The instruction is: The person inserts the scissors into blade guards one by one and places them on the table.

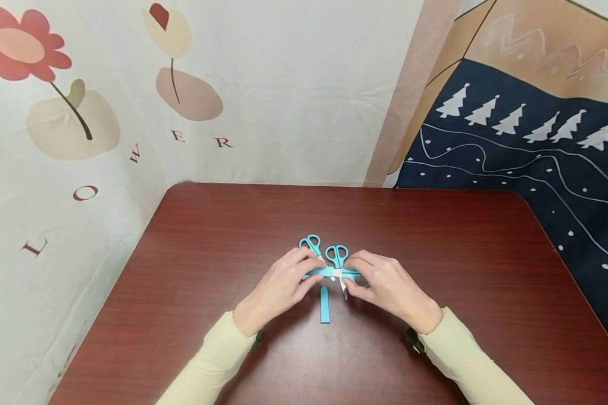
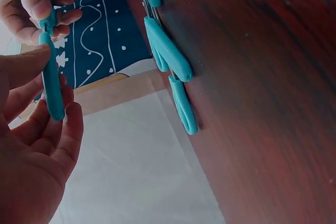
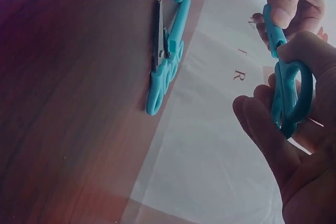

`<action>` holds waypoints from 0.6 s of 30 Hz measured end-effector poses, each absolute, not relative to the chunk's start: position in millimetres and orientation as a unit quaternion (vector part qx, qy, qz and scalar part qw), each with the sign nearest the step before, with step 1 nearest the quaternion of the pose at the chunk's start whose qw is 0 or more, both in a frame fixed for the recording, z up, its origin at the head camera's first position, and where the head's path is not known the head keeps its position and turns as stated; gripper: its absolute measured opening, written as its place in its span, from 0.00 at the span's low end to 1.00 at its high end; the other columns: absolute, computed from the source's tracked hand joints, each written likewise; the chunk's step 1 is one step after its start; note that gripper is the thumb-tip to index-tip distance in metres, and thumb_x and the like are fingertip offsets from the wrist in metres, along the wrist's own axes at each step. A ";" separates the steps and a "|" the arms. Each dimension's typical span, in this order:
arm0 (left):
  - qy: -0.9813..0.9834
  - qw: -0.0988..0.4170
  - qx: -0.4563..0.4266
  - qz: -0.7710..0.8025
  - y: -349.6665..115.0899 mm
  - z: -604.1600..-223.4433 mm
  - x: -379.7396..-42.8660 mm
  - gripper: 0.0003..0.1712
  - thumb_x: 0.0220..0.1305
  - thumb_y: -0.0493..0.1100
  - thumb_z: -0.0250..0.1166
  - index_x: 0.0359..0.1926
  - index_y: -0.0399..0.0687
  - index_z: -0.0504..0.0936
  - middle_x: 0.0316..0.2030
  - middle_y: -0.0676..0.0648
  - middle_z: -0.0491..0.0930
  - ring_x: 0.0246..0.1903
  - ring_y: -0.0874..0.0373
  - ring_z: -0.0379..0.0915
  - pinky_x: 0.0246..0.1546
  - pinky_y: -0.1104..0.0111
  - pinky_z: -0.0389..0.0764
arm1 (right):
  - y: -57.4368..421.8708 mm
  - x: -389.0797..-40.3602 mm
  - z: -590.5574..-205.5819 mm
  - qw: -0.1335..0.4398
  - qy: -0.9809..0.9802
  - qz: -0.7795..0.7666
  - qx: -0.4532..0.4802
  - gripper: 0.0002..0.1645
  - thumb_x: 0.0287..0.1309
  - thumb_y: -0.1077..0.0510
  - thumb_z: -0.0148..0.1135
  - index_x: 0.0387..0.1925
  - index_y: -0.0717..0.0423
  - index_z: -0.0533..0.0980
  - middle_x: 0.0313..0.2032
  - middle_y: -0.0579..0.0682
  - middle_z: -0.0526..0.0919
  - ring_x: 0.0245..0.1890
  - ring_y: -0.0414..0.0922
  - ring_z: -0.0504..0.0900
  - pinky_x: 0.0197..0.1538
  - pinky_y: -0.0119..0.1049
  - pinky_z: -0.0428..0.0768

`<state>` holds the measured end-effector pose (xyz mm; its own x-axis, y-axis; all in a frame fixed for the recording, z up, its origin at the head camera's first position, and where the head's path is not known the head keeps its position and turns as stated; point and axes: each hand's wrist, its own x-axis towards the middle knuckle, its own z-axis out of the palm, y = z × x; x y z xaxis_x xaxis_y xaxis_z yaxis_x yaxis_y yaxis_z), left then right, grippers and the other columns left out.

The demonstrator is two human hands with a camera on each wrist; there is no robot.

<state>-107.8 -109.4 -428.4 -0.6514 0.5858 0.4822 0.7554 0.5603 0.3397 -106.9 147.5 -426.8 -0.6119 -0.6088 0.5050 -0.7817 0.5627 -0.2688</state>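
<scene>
Both hands meet over the middle of the table. My right hand [image 1: 385, 281] grips the teal handles [image 3: 296, 98] of a pair of scissors between thumb and fingers. A teal blade cover [image 3: 273, 30] is pinched in my left hand [image 1: 286, 281], in line with those handles; the blades are mostly hidden inside it. Below, on the table, lie a second pair of teal scissors [image 1: 311, 243] and a third pair [image 1: 336, 256], their loops toward the far edge. The right wrist view shows a bare metal blade [image 3: 158, 35]. Another teal cover [image 1: 325, 305] lies nearer me, below the hands.
A reddish-brown table [image 1: 223, 225] with rounded far corners carries everything. Behind it hangs a pale flower-printed cloth [image 1: 284, 84]; on the right is a dark blue cloth [image 1: 486, 146] with white trees. Dark wrist straps [image 1: 414, 341] show under the pale sleeves [image 1: 461, 349].
</scene>
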 end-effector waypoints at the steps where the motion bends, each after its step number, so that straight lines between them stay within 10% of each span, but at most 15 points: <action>1: -0.868 0.161 -0.387 -0.268 -109.5 -428.6 -107.9 0.10 0.63 0.38 0.75 0.45 0.47 0.88 0.44 0.52 0.80 0.43 0.56 0.76 0.46 0.65 0.80 | 147.3 -106.8 -426.9 0.181 -0.865 0.241 0.402 0.15 0.53 0.59 0.78 0.42 0.56 0.83 0.39 0.45 0.84 0.31 0.36 0.80 0.35 0.30 0.83; 18: -0.850 0.179 -0.414 -0.274 -110.6 -428.6 -109.7 0.11 0.63 0.36 0.74 0.46 0.44 0.87 0.40 0.52 0.76 0.40 0.56 0.72 0.43 0.68 0.77 | 145.7 -109.3 -427.6 0.196 -0.856 0.248 0.410 0.16 0.49 0.60 0.80 0.39 0.57 0.83 0.36 0.45 0.83 0.28 0.35 0.79 0.33 0.27 0.82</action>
